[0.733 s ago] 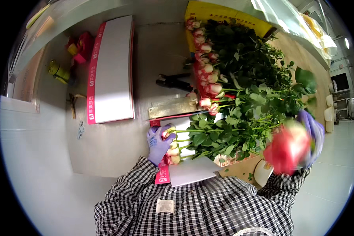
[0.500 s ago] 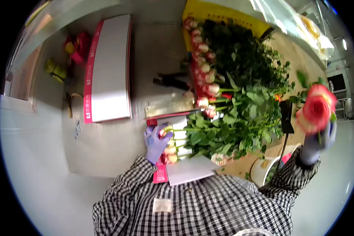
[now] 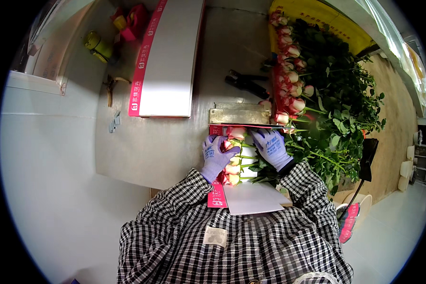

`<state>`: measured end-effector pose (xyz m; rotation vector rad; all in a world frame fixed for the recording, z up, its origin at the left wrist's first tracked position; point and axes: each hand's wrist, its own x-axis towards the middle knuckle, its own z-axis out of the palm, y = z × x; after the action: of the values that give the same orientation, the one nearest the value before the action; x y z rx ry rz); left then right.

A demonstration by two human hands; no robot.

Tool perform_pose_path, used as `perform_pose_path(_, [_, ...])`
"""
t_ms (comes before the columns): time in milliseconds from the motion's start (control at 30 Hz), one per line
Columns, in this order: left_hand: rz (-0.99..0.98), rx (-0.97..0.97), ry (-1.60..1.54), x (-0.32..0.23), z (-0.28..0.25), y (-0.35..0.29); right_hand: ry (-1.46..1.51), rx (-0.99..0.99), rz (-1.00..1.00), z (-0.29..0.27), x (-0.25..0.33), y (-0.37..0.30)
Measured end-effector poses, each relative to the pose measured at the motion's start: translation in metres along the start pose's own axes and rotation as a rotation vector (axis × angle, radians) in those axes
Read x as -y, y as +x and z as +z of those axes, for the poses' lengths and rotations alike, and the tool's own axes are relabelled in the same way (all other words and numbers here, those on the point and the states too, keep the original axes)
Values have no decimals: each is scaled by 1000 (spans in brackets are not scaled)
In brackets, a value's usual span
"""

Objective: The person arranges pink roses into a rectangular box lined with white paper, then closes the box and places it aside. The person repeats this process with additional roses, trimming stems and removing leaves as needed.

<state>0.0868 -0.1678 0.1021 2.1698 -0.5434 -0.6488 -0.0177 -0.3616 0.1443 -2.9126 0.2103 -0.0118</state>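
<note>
A short row of pink-and-cream roses point(image 3: 231, 169) lies on a white sheet with a pink strip, heads to the left and leafy stems to the right. My left hand point(image 3: 215, 158), in a lilac glove, curls its fingers and thumb around one rose head in this row. At the row's far end lies another rose point(image 3: 236, 133). My right hand point(image 3: 271, 147), gloved alike, closes over its stem just right of the head; its fingertips are partly hidden. Beyond both hands stands a worn metal block point(image 3: 240, 115), at the edge of the sheet.
Many roses point(image 3: 293, 105) with dense foliage lie to the right, beside a yellow wrapper point(image 3: 326, 21). Black-handled pruners point(image 3: 247, 85) rest on the metal table point(image 3: 142, 158). A stack of white sheets point(image 3: 170, 61) lies far left. A white bucket point(image 3: 362, 204) stands at the lower right.
My right hand has come in from the far right with a rose, which now lies at the far end of the row. The left hand stays at the rose heads. The view has shifted.
</note>
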Motion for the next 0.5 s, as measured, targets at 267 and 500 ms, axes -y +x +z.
perform_pose_path(267, [27,24,-23,-5,-6,-2,-103,30,-163,-2,-9,9])
perform_pose_path(500, [-20,66,-14,-1,-7,-3,-290,1,-95,2,16,23])
